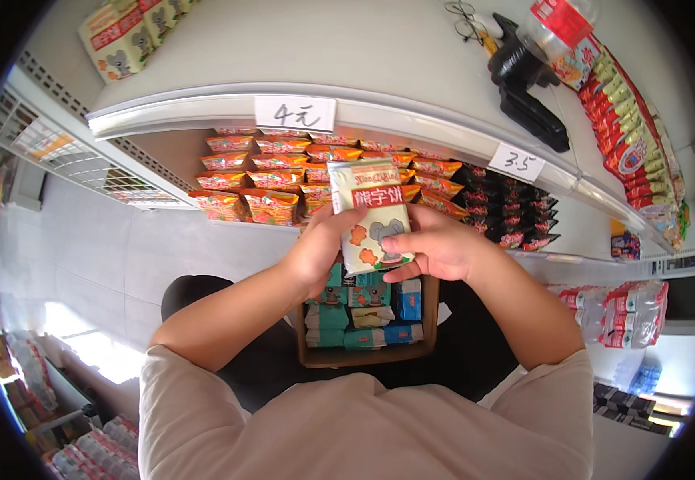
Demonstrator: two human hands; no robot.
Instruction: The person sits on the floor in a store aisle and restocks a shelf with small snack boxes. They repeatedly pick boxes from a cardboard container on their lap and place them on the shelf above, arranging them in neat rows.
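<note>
A cream-coloured packet of biscuits with a red band and a cartoon animal (pixel 359 234) is held upright between both hands, in front of the lower shelf. My left hand (pixel 320 243) grips its left edge, thumb on the front. My right hand (pixel 437 243) holds its right side, thumb across the printed animal. Below the hands, a cardboard box (pixel 368 359) stands between the knees. It holds teal packets (pixel 326 318), blue packets (pixel 409 300) and a small cream packet (pixel 372 316). The hands and the packet hide the back of the box.
Orange snack bags (pixel 269 207) and black snack bags (pixel 512 207) stand in rows on the lower shelf. On the upper shelf are cream packets (pixel 122 48), a black object (pixel 530 96) and a clear bottle (pixel 557 27). Shrink-wrapped bottles (pixel 629 315) stand at right.
</note>
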